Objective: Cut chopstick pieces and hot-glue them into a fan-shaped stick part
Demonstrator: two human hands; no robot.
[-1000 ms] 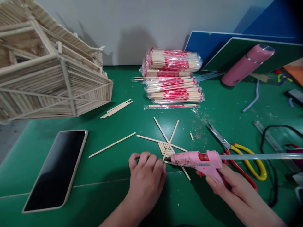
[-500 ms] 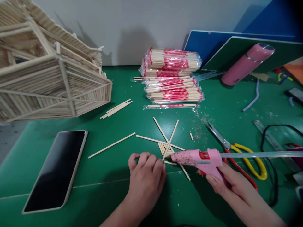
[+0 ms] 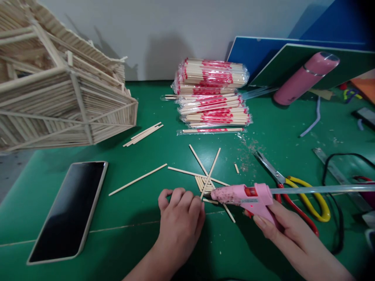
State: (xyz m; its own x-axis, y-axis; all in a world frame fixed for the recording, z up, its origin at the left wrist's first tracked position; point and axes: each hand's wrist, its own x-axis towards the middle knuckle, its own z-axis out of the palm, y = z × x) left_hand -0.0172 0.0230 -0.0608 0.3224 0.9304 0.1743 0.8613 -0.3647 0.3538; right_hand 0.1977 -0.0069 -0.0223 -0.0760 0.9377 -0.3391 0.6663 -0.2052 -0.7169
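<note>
My right hand (image 3: pixel 290 230) is wrapped around the handle of a pink hot glue gun (image 3: pixel 254 197). A long clear glue stick (image 3: pixel 316 190) sticks out of its back. The nozzle meets a small lattice of short wooden pieces (image 3: pixel 202 182), over which long wooden chopsticks (image 3: pixel 215 158) lie crossed. My left hand (image 3: pixel 180 218) rests on the table with its fingers curled, closed at the lower end of one slanted chopstick; its thumb is hidden. A short cut piece (image 3: pixel 211 201) lies just below the nozzle.
A stick-built model (image 3: pixel 73 101) stands at left, above a phone (image 3: pixel 68 210). Wrapped chopstick bundles (image 3: pixel 213 93) lie at the back. Scissors (image 3: pixel 281 179) lie beside the glue gun, near a metal ruler (image 3: pixel 336 171) and black cable (image 3: pixel 342 218). A pink bottle (image 3: pixel 306 80) leans against boards.
The glue gun has shifted very slightly left along with my right hand. My left hand and the chopsticks stay nearly in place.
</note>
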